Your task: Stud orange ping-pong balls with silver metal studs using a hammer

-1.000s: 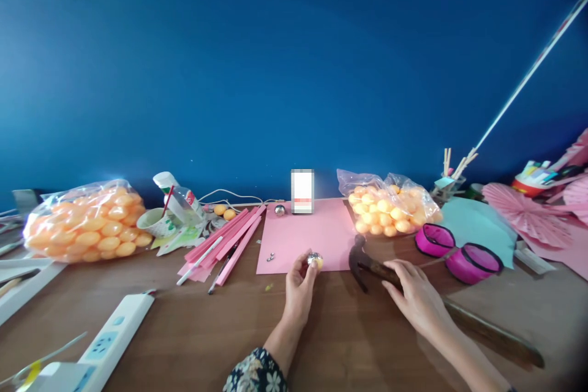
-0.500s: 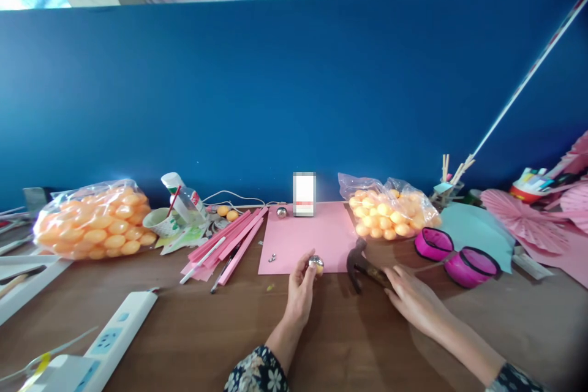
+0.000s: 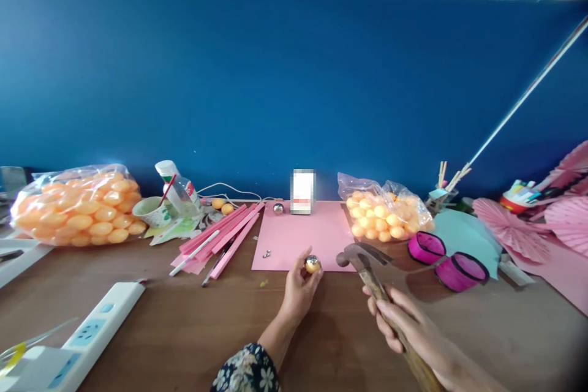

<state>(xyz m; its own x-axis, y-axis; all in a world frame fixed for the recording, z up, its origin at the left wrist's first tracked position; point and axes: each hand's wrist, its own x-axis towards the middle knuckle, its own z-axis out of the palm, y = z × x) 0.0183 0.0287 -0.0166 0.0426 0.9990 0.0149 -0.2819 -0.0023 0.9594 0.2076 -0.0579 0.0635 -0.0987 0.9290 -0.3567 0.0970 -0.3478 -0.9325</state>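
My left hand (image 3: 299,285) pinches a shiny metallic ball (image 3: 312,264) at the front edge of a pink sheet (image 3: 298,239). To its right, my right hand (image 3: 404,324) is wrapped round the wooden handle of a hammer (image 3: 375,285), whose dark metal head hangs over the sheet's right front corner. Another shiny ball (image 3: 278,209) lies near the back left of the sheet, and several tiny metal pieces (image 3: 267,253) lie at its front left. A phone-like upright object (image 3: 302,192), partly blurred, stands at the back.
Bags of orange balls stand left (image 3: 87,211) and right (image 3: 386,215). Pink strips (image 3: 220,239), a cup (image 3: 151,212) and a bottle (image 3: 180,190) lie or stand left. A power strip (image 3: 103,331) is front left. Magenta rings (image 3: 462,271) and pink paper fans (image 3: 519,229) sit right.
My right hand has closed round the hammer handle and raised it, turning its head toward the left. My left hand still holds the ball, which has turned slightly. The view has shifted a little.
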